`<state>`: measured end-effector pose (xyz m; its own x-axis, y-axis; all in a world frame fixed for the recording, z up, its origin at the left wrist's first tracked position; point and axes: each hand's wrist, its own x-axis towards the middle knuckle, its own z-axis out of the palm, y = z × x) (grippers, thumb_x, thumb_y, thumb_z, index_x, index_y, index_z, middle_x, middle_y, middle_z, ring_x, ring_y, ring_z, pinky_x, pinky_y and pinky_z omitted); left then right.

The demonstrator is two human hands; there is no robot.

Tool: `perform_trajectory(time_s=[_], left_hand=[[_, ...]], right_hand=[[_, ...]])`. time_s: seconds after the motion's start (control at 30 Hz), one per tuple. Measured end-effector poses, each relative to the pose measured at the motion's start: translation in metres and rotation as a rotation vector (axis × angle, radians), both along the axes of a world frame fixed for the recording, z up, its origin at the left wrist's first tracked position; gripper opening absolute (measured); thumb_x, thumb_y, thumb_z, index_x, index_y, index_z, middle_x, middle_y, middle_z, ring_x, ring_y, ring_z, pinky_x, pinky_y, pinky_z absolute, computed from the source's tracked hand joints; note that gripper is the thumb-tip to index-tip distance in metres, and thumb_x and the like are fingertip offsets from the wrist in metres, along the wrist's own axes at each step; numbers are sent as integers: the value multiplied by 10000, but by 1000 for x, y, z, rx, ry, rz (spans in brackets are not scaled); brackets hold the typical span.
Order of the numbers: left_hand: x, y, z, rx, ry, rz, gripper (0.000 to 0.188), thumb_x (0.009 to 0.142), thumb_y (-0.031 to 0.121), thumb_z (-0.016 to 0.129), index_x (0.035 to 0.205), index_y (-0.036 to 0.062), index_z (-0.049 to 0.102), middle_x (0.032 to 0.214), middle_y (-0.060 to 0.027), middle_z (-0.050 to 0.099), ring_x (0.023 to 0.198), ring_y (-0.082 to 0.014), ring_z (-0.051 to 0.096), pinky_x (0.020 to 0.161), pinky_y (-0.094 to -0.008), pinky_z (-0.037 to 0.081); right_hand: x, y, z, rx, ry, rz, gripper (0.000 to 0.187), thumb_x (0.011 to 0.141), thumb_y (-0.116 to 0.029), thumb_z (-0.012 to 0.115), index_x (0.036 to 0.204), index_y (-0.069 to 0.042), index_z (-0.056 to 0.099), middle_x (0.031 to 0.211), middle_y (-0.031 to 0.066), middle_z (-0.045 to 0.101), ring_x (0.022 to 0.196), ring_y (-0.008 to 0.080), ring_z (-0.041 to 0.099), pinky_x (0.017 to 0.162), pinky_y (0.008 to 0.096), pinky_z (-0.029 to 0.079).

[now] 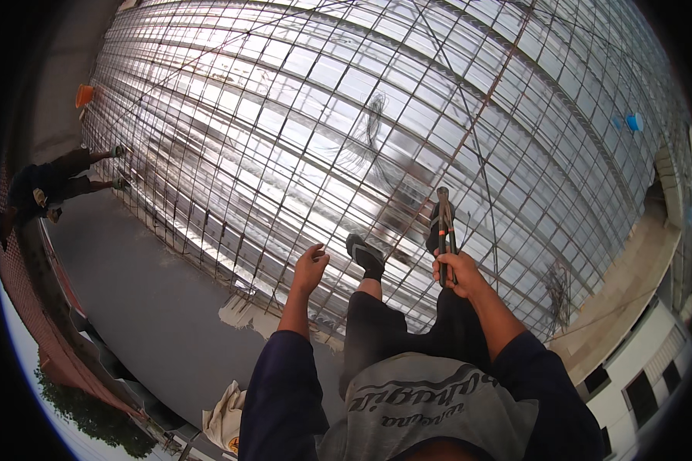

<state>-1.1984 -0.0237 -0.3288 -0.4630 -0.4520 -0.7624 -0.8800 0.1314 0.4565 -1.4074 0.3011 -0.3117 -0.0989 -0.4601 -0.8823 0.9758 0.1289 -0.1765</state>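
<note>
My right hand [455, 270] is wrapped round the dark handles of a pair of pincers [443, 223]. Their metal head points away from me, over my right shoe, and orange bands mark the handles. To the left, my left hand [311, 269] hangs over the steel mesh with its fingers loosely bent and a little apart; I see nothing in it. Below both hands spreads a grid of reinforcing bars [284, 146] above shiny ribbed metal sheets. A loose bundle of thin tie wire [373, 127] lies on the grid ahead of me.
My left shoe [365, 252] stands on the mesh. More tangled wire [557, 288] lies at the right. A blue container [634, 122] sits far right, an orange one [84, 95] far left. Another person [50, 184] is at the left edge. A grey slab [146, 284] borders the mesh; pale cloth [224, 419] lies nearby.
</note>
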Motion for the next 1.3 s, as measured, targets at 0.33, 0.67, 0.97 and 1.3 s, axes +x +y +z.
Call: perform_trajectory(time_s=[0.33,0.67,0.97,1.3], left_hand=[[-191,-52,-361,-285,82,-131,817,766,434,683,1350,-59,394,1284,-280,509,1194,-398,497,1000,-426,408],[-287,-36,-520,-674,-249,-498,811,749,494,699,1364,47,416,1275,-135,535,1224,-314,456,990,-453,374],[-261,-64,-490,-488,237,-71,224,792,151,567,972,21,592,847,-157,618,790,-309,598,760,-398,477],[-116,-110,-380,-107,350,811,218,936,219,573,989,14,521,547,16,390,446,-90,368,490,-277,431]], right_hand=[[96,-35,-181,52,-64,299,249,880,-165,520,1038,28,513,694,59,575,609,137,571,541,272,436],[60,-38,-176,-39,-64,578,316,931,-211,518,1178,-23,459,813,60,577,726,139,600,700,303,480],[59,-38,-174,-18,-165,575,318,908,-223,532,1154,-27,487,821,106,625,724,197,647,709,351,497],[85,-46,-183,68,-67,659,283,890,-218,525,1060,8,518,714,121,605,623,205,624,635,368,484]])
